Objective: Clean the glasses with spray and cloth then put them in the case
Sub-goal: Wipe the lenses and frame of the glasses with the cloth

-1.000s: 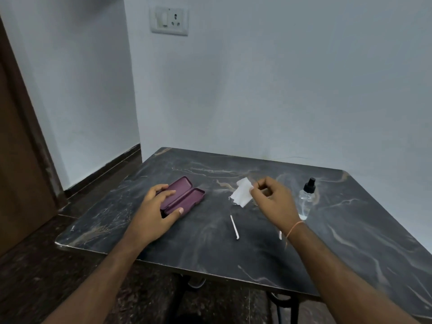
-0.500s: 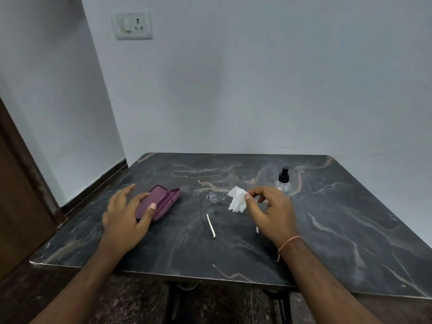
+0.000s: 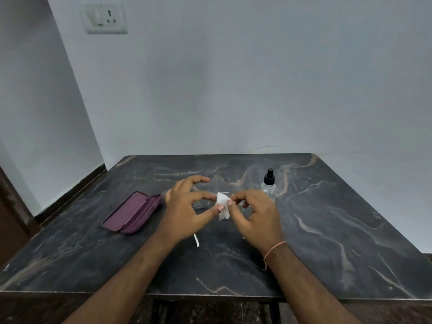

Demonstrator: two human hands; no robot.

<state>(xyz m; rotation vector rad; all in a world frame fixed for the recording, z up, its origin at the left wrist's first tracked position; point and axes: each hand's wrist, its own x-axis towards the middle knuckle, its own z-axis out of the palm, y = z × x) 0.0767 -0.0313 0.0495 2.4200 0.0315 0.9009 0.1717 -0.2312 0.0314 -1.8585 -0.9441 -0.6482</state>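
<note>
The glasses (image 3: 200, 204) have clear lenses and white temple arms and sit mid-table between my hands. One lens shows inside the ring of my left hand's (image 3: 187, 206) thumb and forefinger, whose tips pinch the frame by the cloth. My right hand (image 3: 254, 216) pinches the small white cloth (image 3: 222, 205) against the other lens, which is hidden. A white temple tip (image 3: 196, 241) pokes out below my left hand. The purple case (image 3: 133, 212) lies open to the left, apart from both hands. The clear spray bottle (image 3: 269, 184) with a black nozzle stands upright just behind my right hand.
The dark marble table (image 3: 327, 230) stands in a corner, with white walls behind and to the left. Its near edge runs just below my forearms. A wall socket (image 3: 106, 18) is high on the back wall. A brown door edge (image 3: 9, 218) is at the far left.
My left hand left the open case and moved right to the glasses. My right hand stayed on the cloth. The camera view shifted left and up.
</note>
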